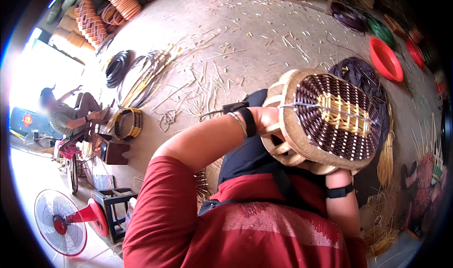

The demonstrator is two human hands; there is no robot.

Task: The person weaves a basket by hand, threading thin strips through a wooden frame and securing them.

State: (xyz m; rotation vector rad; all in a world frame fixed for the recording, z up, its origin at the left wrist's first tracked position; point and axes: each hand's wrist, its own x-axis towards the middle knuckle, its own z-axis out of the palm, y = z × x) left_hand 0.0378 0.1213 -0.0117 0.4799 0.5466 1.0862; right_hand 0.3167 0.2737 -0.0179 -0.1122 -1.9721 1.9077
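On my lap an oval wooden basket mould with slatted sides is tilted up. Across its face lies a woven basket base, dark brown toward the edge and pale yellow in the middle, crossed by a thin grey cord or wire. My left hand reaches into the gap between the slats on the left side and grips the mould, its fingertips out of sight inside. At the lower right edge my right hand goes up behind the mould; its fingers are hidden.
Cut strips litter the floor. Black coils and a yellow-black woven ring lie left. A fan and black stool stand lower left; another person sits beyond. A red basin is upper right, straw bundles below.
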